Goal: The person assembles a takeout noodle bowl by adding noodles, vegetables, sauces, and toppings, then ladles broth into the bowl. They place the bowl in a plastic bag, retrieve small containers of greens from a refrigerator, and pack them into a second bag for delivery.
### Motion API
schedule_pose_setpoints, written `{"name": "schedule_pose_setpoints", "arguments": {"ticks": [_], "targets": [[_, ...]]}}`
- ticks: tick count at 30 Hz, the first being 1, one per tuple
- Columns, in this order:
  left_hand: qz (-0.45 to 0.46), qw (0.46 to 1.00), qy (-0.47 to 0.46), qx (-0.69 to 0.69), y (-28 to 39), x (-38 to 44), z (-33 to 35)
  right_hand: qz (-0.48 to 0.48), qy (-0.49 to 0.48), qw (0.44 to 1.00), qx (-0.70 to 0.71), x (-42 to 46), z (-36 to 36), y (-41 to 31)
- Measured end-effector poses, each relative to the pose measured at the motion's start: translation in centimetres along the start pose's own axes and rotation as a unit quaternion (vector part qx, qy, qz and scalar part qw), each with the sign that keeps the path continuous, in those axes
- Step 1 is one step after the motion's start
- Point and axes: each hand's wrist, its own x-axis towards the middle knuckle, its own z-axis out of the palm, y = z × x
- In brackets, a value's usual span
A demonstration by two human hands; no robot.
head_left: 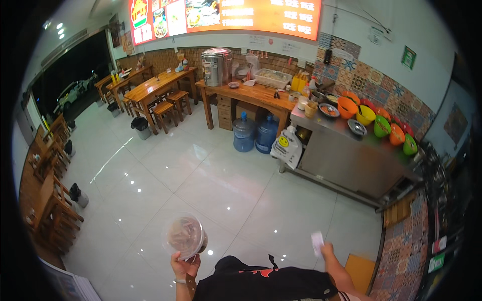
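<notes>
My left hand (185,266) grips a round clear plastic takeaway bowl (185,236) from below, out in front of my body over the tiled floor. Its lid looks transparent, and brownish food shows through it. Off to the right, my right hand (327,248) pinches a small white slip of paper (317,242); whatever is on the paper is too blurred to make out. Between my arms is the black apron (263,280) I wear, with a red print on it.
Ahead right stands a stainless steel counter (331,161) bearing several coloured bowls (347,107). A white plastic bag (287,146) hangs at its corner. Blue water jugs (243,132) sit under a wooden table (260,96) with a steel urn (217,67). Dining tables (162,84) and waste bins (141,128) stand left.
</notes>
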Motion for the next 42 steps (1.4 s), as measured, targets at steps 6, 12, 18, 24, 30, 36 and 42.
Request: {"name": "schedule_pose_setpoints", "arguments": {"ticks": [6, 12, 18, 24, 30, 36, 42], "targets": [[0.057, 0.997, 0.001, 0.058, 2.2, 16.2, 8.3, -0.168, -0.073, 0.933, 0.31, 18.1, 1.6, -39.8], [-0.003, 0.993, -0.074, 0.093, 6.0, 36.6, 19.1, -0.091, -0.071, 0.938, 0.327, 27.0, 9.1, -44.3], [0.011, 0.968, -0.201, 0.147, 6.9, 51.0, 42.5, -0.006, -0.125, 0.915, 0.384, 36.0, 11.5, -53.0], [-0.052, 0.961, -0.209, 0.172, 0.4, 68.2, 57.8, -0.097, -0.097, 0.9, 0.413, 59.2, 18.3, -66.8], [-0.12, 0.948, -0.17, 0.239, -6.0, 80.7, 70.8, -0.074, 0.003, 0.905, 0.42, 81.7, 22.8, -83.0], [-0.142, 0.941, -0.144, 0.27, -10.7, 91.2, 79.5, -0.05, 0.057, 0.969, 0.234, 85.7, 22.5, -86.6], [-0.208, 0.912, -0.161, 0.313, -17.3, 103.4, 84.5, -0.027, -0.023, 0.949, 0.313, 73.8, 23.4, -69.7]]}}
